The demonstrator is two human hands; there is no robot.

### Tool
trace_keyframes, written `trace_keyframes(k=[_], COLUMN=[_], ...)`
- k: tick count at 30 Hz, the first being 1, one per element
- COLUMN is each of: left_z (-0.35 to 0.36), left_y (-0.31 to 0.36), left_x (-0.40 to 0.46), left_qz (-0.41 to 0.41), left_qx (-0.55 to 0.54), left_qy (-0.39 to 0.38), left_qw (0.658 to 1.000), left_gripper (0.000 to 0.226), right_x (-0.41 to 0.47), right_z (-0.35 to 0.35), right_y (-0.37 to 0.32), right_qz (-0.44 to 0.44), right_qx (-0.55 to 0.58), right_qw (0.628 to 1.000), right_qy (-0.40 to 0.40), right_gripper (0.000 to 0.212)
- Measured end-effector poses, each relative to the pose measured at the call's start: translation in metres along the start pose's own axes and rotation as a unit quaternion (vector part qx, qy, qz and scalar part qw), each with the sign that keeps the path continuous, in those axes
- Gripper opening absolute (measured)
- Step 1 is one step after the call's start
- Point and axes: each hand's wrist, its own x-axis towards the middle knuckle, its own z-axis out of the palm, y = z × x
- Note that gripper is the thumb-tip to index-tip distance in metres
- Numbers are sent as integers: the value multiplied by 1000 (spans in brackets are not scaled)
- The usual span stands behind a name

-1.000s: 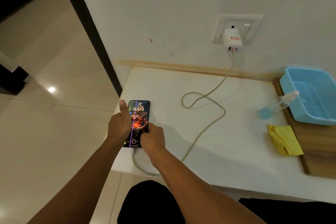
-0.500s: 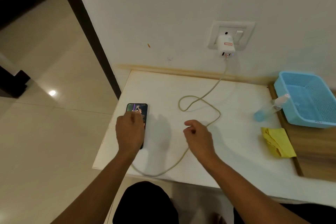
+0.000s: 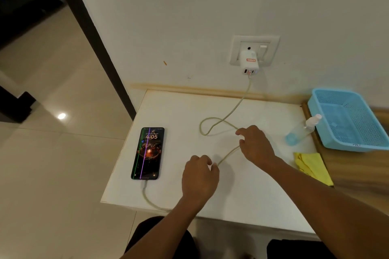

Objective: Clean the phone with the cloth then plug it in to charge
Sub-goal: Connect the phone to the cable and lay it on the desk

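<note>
The phone (image 3: 148,153) lies flat near the left edge of the white table (image 3: 242,195), its screen lit and showing 4:05. A pale charging cable (image 3: 228,154) is plugged into the phone's bottom end. It runs along the table's front edge, loops across the top and rises to the white charger (image 3: 249,64) in the wall socket. My left hand (image 3: 200,176) pinches the cable with its fingertips right of the phone. My right hand (image 3: 255,145) curls its fingers round the cable further along. The yellow cloth (image 3: 311,164) lies crumpled at the right.
A small spray bottle (image 3: 302,130) lies on its side beside a blue plastic basket (image 3: 349,120) on a wooden surface at the right. The wall stands close behind the table. Tiled floor drops off to the left.
My left hand has left the phone and moved right to the cable. My right hand has moved further right along the cable. The phone lies uncovered, plugged in.
</note>
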Motion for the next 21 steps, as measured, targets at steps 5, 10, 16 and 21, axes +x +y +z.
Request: trace_keyframes(k=[5,10,16,21], left_z=[16,27,35,37], left_y=[5,12,20,24], left_x=[7,13,22,30], left_qz=[14,30,34,21], left_qx=[69,89,98,87], left_qy=[-3,6,3,-9], left_qw=[998,996,995,996], left_gripper=[30,21,22,27], right_x=[7,15,28,26], right_z=[-1,-3,-3,-28], right_y=[-16,-47,-75,-78], right_qz=[12,-4,-5,-26], right_qx=[91,211,282,371], right_qw=[995,972,953,926], right_qy=[-22,-104,-114,-68], right_gripper=[43,62,14,20])
